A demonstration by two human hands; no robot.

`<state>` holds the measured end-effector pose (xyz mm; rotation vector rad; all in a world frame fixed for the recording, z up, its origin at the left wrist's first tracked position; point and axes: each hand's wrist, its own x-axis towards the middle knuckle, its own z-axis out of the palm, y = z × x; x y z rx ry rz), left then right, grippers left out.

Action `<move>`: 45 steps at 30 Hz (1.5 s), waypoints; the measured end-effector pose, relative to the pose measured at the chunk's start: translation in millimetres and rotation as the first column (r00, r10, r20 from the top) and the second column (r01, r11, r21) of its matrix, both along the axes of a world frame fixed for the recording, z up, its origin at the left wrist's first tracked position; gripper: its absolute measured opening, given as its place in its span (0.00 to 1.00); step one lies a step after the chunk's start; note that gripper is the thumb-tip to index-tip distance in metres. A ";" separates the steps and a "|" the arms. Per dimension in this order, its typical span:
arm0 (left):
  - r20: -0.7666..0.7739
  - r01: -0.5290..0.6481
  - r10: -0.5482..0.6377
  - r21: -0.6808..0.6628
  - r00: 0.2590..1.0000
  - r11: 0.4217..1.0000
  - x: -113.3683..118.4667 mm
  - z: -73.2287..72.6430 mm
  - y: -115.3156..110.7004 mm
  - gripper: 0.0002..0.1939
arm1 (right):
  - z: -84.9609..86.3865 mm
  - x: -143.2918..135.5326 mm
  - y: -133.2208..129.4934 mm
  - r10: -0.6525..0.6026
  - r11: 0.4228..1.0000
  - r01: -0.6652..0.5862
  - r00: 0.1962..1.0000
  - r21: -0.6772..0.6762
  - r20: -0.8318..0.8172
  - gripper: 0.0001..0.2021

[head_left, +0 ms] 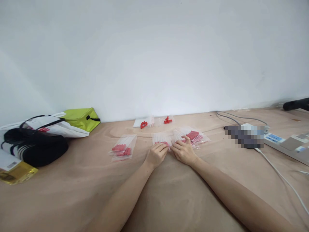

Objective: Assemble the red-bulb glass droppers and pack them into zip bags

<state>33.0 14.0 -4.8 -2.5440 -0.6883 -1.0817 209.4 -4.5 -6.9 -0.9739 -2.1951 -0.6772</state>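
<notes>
Both hands meet at the near edge of a small clear plastic bag [161, 137] with a row of red pieces inside. My left hand [156, 155] is closed, its fingers pinching the bag's near edge. Beside it my right hand [185, 152] is closed at the bag's near right corner, fingertips almost touching the left ones. Partly behind the right hand lies a pile of similar filled bags [192, 134]. To the left is another stack of filled bags [123, 146]. The fingers hide the bag's near edge.
Loose red pieces [144, 124] and more red pieces [167, 120] lie on bags by the wall. At left are a lime-green bag [78, 119], a black cap [45, 149] and a yellow packet [19, 172]. A power strip [281, 145] and a white cable [281, 174] lie right.
</notes>
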 end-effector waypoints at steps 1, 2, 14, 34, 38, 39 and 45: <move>-0.010 0.000 0.000 0.010 1.000 1.000 0.5 0.2 0.4 0.12 | 0.4 -1.0 -0.2 0.004 1.000 -0.004 1.000 0.003 -0.003 0.11; -0.019 -0.001 0.001 0.019 1.000 1.000 0.6 0.5 0.6 0.12 | 0.8 -2.0 -0.4 0.008 1.000 -0.008 1.000 0.008 -0.005 0.11; -0.131 -0.019 0.031 0.090 0.991 0.996 -0.2 6.8 -4.1 0.14 | 0.9 -4.3 -2.3 0.037 0.998 -0.036 0.999 0.050 -0.013 0.11; -0.115 -0.004 0.017 0.107 0.993 0.994 -21.0 7.9 -3.4 0.12 | -1.3 2.2 2.7 0.032 0.999 -0.031 0.993 0.008 -0.110 0.10; -0.129 0.004 0.010 0.101 0.992 0.995 -19.5 7.4 -2.4 0.13 | -1.5 -2.2 2.5 0.023 0.999 -0.020 0.996 0.031 -0.089 0.09; -0.133 0.006 0.008 0.100 0.991 0.995 -18.9 7.4 -2.3 0.13 | -2.3 -3.4 2.7 0.022 0.999 -0.018 0.997 0.043 -0.078 0.09; -0.131 -0.003 0.018 0.112 0.991 0.994 -17.0 6.9 -0.8 0.13 | -5.9 -7.0 3.9 0.013 0.998 -0.008 0.997 0.066 -0.079 0.09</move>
